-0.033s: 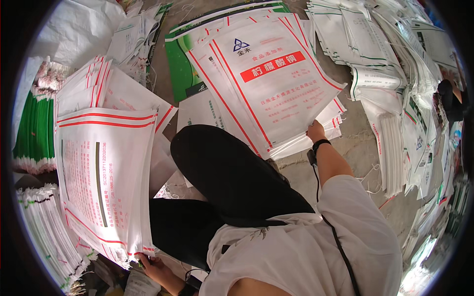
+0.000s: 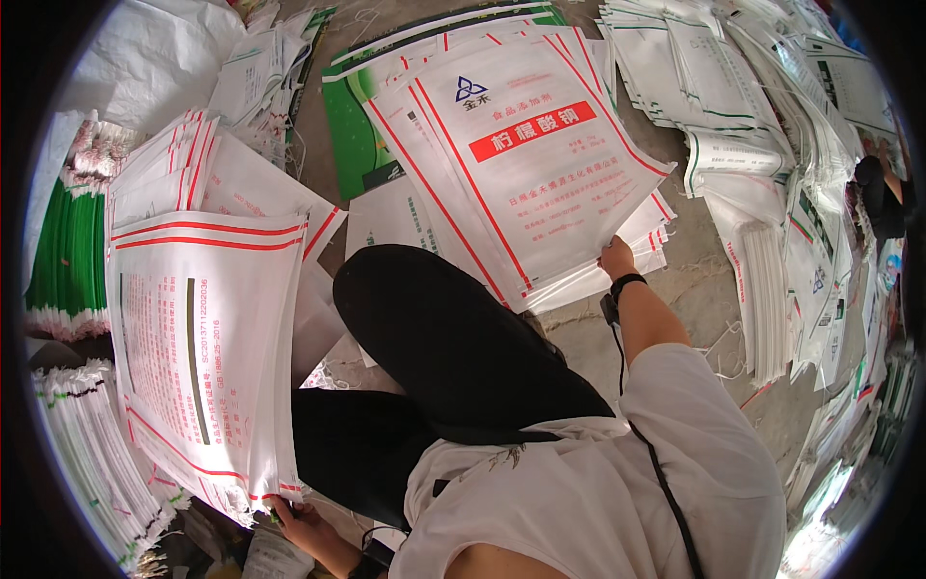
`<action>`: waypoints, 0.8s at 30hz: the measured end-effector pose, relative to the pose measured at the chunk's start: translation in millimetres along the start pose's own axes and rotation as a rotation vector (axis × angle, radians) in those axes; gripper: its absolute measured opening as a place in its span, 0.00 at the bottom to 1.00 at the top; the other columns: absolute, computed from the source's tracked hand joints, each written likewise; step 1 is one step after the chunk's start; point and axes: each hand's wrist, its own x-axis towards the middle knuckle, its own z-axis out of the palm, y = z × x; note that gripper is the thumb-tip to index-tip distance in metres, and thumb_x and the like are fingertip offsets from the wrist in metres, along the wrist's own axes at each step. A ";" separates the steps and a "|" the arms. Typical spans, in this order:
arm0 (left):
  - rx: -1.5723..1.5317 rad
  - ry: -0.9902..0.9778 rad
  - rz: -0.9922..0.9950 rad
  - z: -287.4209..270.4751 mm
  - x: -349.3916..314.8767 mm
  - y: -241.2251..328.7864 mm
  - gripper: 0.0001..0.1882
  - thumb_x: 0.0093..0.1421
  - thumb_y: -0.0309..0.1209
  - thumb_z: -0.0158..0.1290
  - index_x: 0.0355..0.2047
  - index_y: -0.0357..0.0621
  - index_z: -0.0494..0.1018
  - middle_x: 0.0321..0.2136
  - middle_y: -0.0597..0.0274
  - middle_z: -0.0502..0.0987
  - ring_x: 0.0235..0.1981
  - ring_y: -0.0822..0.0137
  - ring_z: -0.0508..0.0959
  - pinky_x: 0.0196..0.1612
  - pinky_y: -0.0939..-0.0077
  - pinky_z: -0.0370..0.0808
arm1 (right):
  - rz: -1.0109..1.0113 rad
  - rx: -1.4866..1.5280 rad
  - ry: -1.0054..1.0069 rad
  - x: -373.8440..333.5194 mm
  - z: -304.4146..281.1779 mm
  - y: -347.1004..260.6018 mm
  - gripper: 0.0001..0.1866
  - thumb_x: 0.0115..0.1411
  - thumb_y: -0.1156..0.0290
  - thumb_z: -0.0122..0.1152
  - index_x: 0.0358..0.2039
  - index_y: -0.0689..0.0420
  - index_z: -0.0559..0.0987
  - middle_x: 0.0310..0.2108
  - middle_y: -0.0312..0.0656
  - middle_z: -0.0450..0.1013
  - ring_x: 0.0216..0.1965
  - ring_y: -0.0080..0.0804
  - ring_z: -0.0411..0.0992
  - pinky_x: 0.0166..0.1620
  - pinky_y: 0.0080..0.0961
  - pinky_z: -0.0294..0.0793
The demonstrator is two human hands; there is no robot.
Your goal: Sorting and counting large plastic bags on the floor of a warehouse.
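Observation:
My right hand (image 2: 617, 259), with a black band at the wrist, pinches the lower right corner of a white sack (image 2: 540, 207). This flat sack has red stripes, a red printed block and a blue emblem, and lies on top of other sacks. At the lower left, my left hand (image 2: 307, 531) has its fingers closed at the bottom corner of a stack of white sacks (image 2: 246, 367) with red stripes and a dark bar. Something small and dark shows by those fingers, too small to name. More red-striped sacks (image 2: 193, 159) lie behind that stack.
Green-and-black sacks (image 2: 347, 135) lie under the far pile. Folded green bundles (image 2: 68, 251) and white bundles (image 2: 87, 454) stand along the left. White sacks with green stripes (image 2: 694, 77) and another white stack (image 2: 762, 299) line the right. My bent black-clad leg (image 2: 415, 309) lies between both piles.

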 end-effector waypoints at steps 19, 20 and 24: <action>0.065 0.006 0.093 0.5 8.4 -5.7 0.19 0.63 0.37 0.59 0.45 0.34 0.75 0.32 0.63 0.76 0.25 0.77 0.69 0.25 0.83 0.62 | 0.368 0.154 0.085 -13.6 26.3 14.9 0.18 0.55 0.61 0.62 0.40 0.61 0.80 0.41 0.54 0.78 0.45 0.48 0.77 0.51 0.38 0.74; 0.072 0.032 0.127 -14.2 3.0 7.2 0.18 0.63 0.37 0.59 0.44 0.34 0.75 0.32 0.63 0.76 0.25 0.78 0.69 0.25 0.84 0.62 | 0.423 0.044 0.153 -38.0 39.9 -51.1 0.18 0.55 0.67 0.58 0.42 0.66 0.78 0.44 0.60 0.76 0.47 0.51 0.76 0.54 0.39 0.73; 0.101 0.009 0.072 5.6 2.3 -4.9 0.17 0.63 0.39 0.59 0.42 0.36 0.76 0.32 0.64 0.77 0.23 0.80 0.68 0.24 0.86 0.62 | 0.474 0.072 0.273 -42.2 -3.0 -51.8 0.22 0.54 0.73 0.50 0.47 0.72 0.73 0.48 0.67 0.72 0.52 0.56 0.73 0.58 0.41 0.71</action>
